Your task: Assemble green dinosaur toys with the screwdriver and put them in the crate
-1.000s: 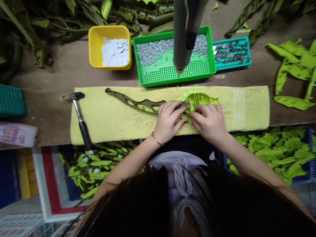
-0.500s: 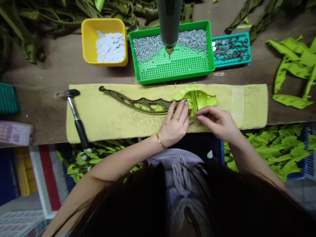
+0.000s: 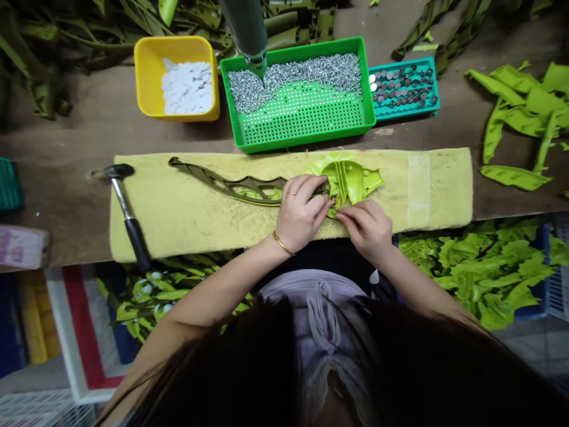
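Atop a yellow towel [image 3: 427, 193] on the counter [image 3: 80, 133], an olive frame [image 3: 231, 190] joined end-on to a lime shell [image 3: 351, 181]. Left hand [image 3: 300, 216], fingers curled closed over the frame near the join; right hand [image 3: 362, 228], fingers pinched narrow on the shell's near edge. Across the counter, a green tray [image 3: 302, 133] of screws [image 3: 293, 74], tip of a hanging electric screwdriver [image 3: 244, 29] over them; at the towel's left end, a hammer [image 3: 127, 210] lying across the towel edge.
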Tool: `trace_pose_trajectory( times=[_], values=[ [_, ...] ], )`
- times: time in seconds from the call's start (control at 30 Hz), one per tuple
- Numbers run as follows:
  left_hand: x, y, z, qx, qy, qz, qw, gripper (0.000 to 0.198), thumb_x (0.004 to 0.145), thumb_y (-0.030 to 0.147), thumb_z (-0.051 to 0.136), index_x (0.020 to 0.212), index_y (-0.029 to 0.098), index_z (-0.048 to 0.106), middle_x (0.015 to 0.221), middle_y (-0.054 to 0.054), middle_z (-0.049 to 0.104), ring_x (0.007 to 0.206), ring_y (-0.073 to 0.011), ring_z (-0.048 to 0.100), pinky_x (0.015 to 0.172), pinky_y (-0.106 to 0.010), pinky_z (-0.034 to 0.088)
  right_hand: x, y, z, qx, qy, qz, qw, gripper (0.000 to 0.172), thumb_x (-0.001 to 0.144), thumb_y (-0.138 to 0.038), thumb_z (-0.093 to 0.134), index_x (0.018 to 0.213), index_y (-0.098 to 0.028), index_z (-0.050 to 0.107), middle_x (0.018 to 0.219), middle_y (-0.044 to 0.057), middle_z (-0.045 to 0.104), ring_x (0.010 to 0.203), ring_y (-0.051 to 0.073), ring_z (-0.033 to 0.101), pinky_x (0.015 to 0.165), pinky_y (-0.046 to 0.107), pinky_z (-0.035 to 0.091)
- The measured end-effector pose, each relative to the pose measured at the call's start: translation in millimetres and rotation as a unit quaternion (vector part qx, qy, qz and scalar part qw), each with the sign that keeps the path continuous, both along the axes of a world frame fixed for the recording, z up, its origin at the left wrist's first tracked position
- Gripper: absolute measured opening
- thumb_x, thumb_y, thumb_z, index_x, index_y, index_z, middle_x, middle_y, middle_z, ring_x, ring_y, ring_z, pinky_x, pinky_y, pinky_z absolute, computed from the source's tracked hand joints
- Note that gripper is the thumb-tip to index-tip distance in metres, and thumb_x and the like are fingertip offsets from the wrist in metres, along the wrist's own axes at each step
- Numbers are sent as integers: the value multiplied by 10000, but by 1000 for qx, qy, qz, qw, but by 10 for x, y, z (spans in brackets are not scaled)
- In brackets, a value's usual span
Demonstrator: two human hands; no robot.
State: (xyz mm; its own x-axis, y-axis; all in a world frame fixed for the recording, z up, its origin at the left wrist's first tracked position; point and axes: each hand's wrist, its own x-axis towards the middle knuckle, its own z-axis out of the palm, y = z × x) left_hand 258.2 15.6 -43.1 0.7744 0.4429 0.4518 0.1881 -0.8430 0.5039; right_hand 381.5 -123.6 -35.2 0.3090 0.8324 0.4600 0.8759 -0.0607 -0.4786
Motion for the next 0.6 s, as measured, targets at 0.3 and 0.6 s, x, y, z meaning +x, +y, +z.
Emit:
trace_pose_trajectory(
  times=[0.3,0.6],
  values=[
    [8,-2,5,29,-8,4,1000,191,918,287,576,780,187,663,1147,-84,686,1077,-235,586,957,-419,460,27,16,-52,20,-68,10,997,74,843,-193,664,910,-171,686,737,42,658,695,149,571,642,265,486],
    [9,0,-9,-27,21,18,999,253,921,330,569,743,180,670,1240,-104,640,1150,-241,553,989,-428,434,88,28,62,-62,-112,54,990,123,890,-211,601,964,-181,694,834,51,692,745,164,557,662,291,459]
  ],
)
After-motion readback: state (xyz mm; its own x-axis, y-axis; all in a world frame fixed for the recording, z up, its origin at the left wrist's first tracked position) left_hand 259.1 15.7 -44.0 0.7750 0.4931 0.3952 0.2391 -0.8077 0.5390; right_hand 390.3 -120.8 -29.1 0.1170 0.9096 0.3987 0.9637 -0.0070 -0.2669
